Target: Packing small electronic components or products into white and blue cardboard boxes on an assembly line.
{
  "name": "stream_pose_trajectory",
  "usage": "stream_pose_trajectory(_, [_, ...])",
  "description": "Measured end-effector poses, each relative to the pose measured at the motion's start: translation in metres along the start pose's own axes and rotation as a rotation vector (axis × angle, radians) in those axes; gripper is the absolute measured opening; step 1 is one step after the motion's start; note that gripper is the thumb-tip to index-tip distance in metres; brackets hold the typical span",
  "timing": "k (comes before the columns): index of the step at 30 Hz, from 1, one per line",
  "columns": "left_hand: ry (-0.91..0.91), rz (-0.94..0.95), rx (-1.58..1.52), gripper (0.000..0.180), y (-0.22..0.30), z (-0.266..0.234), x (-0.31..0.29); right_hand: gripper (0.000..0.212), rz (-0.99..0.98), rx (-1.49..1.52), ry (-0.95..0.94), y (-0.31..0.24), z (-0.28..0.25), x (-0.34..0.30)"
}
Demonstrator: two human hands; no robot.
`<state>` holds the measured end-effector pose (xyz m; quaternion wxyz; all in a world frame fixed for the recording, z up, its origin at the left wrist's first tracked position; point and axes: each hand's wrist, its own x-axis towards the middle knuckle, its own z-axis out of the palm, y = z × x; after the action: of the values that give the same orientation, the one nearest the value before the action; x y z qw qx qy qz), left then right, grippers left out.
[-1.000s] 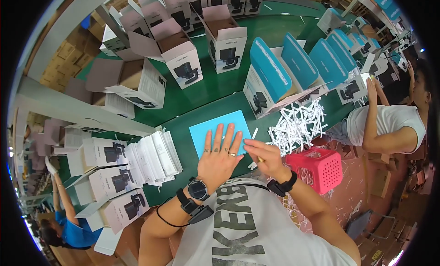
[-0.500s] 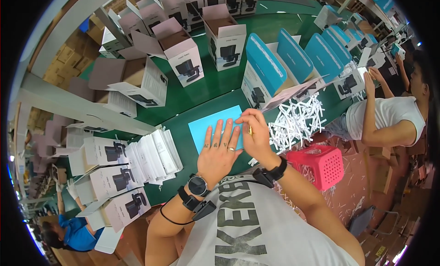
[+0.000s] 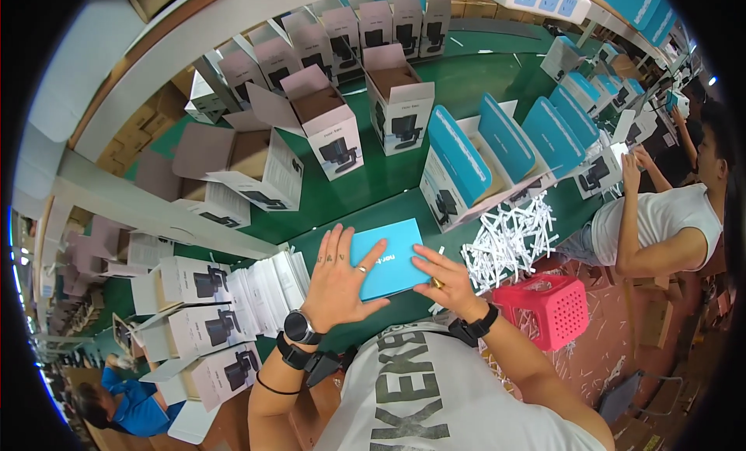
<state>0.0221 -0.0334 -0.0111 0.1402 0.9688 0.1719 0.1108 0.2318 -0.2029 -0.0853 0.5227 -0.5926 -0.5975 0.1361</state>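
Observation:
A flat, bright blue rectangular card piece (image 3: pixel 392 257) with light print lies on the green tabletop right in front of me. My left hand (image 3: pixel 338 274) spreads over its left side, with the fingers stretched out and the thumb along the near edge. On the right edge, my right hand (image 3: pixel 452 284) grips the card piece with bent fingers. A gold-coloured ring-like thing (image 3: pixel 437 282) shows on that hand. To the left of my left hand stands a stack of white papers or booklets (image 3: pixel 268 289).
Open white boxes (image 3: pixel 330 136) stand beyond my hands, and more (image 3: pixel 206 327) on the left. Boxes with blue flaps (image 3: pixel 458 152) and shredded white paper (image 3: pixel 509 241) sit at right. A pink plastic stool (image 3: pixel 548 307) is below. One co-worker (image 3: pixel 660 226) works at right, another (image 3: pixel 128 397) at left.
My left hand has shifted left from the middle of the blue card piece to its left side. My right hand has moved to the right edge. Print shows on the card now, and the view has shifted.

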Motion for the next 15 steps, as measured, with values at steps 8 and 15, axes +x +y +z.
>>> stream_pose_trajectory(8, [0.235, -0.060, -0.055, 0.079, -0.037, 0.011, 0.044, 0.022, 0.270, -0.040, 0.204, 0.007, -0.028, -0.036])
stream_pose_trajectory(15, [0.508, -0.122, 0.137, 0.073, -0.060, 0.046, 0.212, 0.017, 0.567, -0.012, 0.082, 0.024, -0.027, -0.094])
